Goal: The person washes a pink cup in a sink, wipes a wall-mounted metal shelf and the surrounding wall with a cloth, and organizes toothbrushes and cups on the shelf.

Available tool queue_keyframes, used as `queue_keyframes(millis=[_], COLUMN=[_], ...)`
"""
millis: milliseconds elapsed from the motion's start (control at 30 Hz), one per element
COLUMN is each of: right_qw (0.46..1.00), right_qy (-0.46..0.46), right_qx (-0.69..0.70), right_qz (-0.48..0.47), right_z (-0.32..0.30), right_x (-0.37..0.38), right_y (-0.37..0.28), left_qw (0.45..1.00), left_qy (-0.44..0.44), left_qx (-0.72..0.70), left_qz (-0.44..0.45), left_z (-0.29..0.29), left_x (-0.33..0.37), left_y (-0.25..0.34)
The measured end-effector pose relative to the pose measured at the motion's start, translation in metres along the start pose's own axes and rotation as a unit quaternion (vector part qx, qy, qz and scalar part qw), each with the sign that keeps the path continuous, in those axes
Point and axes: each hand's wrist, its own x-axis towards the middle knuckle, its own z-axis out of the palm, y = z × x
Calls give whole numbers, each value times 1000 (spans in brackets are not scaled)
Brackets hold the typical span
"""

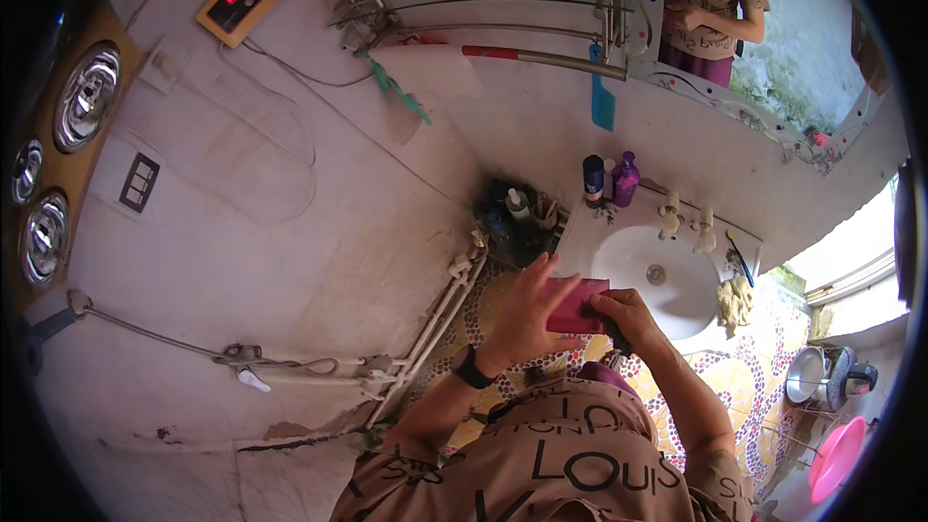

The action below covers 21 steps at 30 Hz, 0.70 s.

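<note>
In front of the sink my right hand [629,321] is closed on a pinkish-red, flat-sided rectangular thing [576,302], with the thumb lying over its right end. Its exact kind I cannot make out. Something dark shows just below the right fingers, too hidden to name. My left hand [517,321], with a black band [472,367] on its wrist, is open with its fingers spread. Those fingers overlap the left end of the pinkish-red thing; whether they touch it I cannot tell.
A white washbasin [619,275] stands just beyond my hands, with taps [669,217], a dark can [593,179], a purple bottle [625,180], a toothbrush [740,259] and a yellowish cloth [736,303] on it. Pipes [435,329] run along the left wall. A pink basin [837,459] is at lower right.
</note>
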Motion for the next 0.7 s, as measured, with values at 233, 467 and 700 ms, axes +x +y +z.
queue_keyframes(millis=[233,467,700], right_qw=[999,998,989], right_qy=[4,-18,-22], right_qx=[32,61,-46], right_qz=[4,-5,-136], right_z=[15,10,0], right_x=[-10,2,-4], right_y=[-28,-4,8], left_qw=[974,961,975], left_qy=[44,28,69], left_qx=[215,240,155], left_qz=[58,135,142], left_z=[12,22,36], left_x=[-5,0,2], left_y=[13,9,-3])
